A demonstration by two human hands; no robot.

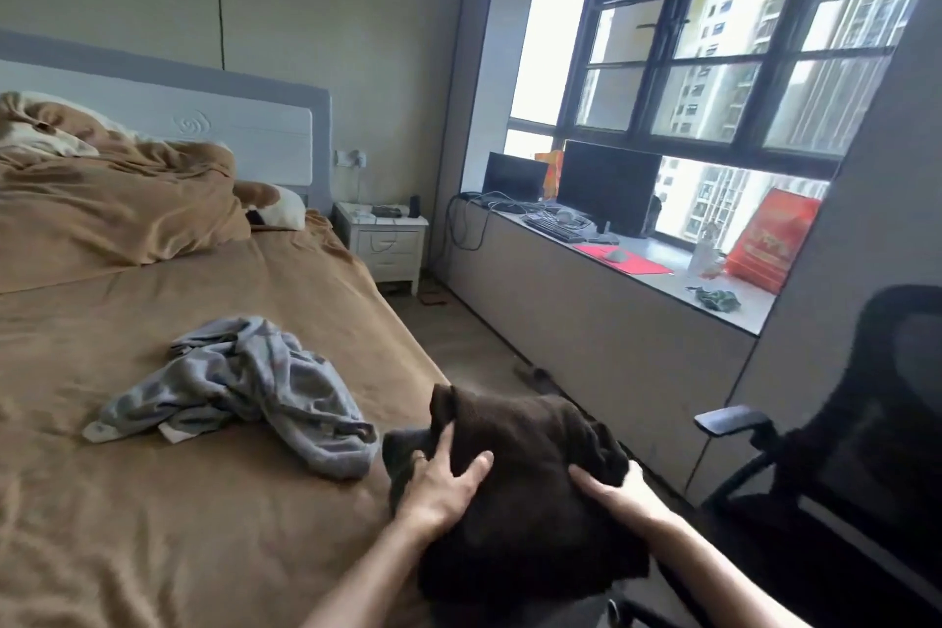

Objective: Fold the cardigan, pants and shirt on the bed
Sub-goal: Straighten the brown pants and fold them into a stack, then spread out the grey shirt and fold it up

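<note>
A dark brown fuzzy garment [530, 464], bunched into a thick bundle, hangs at the near right corner of the bed [255, 525]. My left hand [443, 479] lies on its left side with fingers spread over the fabric. My right hand [617, 490] grips its right edge, thumb on top and fingers hidden under the cloth. A crumpled grey-blue garment [255, 388] lies loose on the tan sheet, left of the bundle and apart from it. A third garment is not visible.
A rumpled tan duvet [102, 204] and pillows fill the head of the bed. A black office chair [856, 449] stands close on my right. Beyond it run a window ledge desk [637, 270] with monitors and a white nightstand [387, 240].
</note>
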